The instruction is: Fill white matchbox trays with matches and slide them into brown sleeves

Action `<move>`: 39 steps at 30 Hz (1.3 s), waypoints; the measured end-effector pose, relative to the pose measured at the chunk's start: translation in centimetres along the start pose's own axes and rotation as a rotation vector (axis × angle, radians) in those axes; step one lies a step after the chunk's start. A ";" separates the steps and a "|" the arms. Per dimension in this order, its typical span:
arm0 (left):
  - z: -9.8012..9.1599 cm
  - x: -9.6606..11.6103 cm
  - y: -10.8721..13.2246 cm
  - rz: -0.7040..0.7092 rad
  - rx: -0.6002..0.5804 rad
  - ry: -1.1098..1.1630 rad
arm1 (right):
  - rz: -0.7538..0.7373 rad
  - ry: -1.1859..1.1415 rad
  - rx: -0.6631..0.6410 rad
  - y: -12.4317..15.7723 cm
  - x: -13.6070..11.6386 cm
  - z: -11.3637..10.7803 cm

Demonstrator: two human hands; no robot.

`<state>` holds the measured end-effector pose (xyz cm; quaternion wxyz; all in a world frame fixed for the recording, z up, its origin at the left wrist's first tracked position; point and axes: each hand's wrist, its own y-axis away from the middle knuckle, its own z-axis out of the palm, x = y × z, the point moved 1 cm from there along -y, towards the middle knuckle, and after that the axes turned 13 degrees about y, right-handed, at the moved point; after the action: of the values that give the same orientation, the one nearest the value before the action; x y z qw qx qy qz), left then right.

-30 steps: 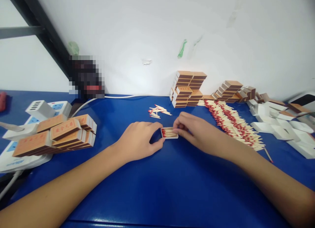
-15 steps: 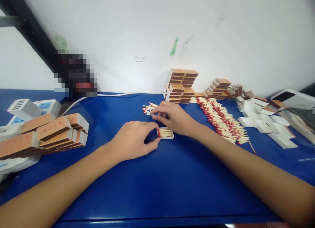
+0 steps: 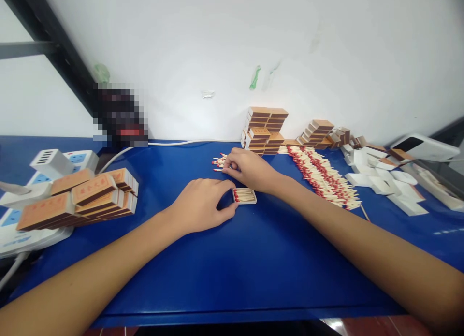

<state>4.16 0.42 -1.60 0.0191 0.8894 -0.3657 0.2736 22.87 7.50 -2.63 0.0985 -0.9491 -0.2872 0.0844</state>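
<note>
Fingers: left hand point(image 3: 201, 204) grips match tray point(image 3: 245, 196); right hand point(image 3: 251, 169) pinches loose matches point(image 3: 218, 161).

Two hands point(image 3: 201, 205) point(image 3: 251, 171); one filled match tray point(image 3: 245, 196); two loose match heaps point(image 3: 218, 160) point(image 3: 326, 177)

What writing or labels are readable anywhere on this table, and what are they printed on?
Red characters on the tops of the stacked matchboxes: too blurred to read.
Blue print on the white power strip: too small to read.
Nothing else shows legible text.
</note>
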 end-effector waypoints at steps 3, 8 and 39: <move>0.1 -0.1 0.1 0.009 0.003 0.000 | 0.011 0.023 -0.059 0.5 0.4 -0.6; 0.0 0.1 0.1 -0.020 0.021 0.010 | 0.046 -0.002 -0.024 3.2 1.1 -3.6; 0.0 0.1 0.1 -0.074 0.033 0.017 | 0.051 0.040 -0.007 -0.1 0.6 -0.2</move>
<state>4.13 0.36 -1.54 0.0174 0.9002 -0.3278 0.2862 23.33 7.85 -2.45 0.0989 -0.9579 -0.2610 0.0668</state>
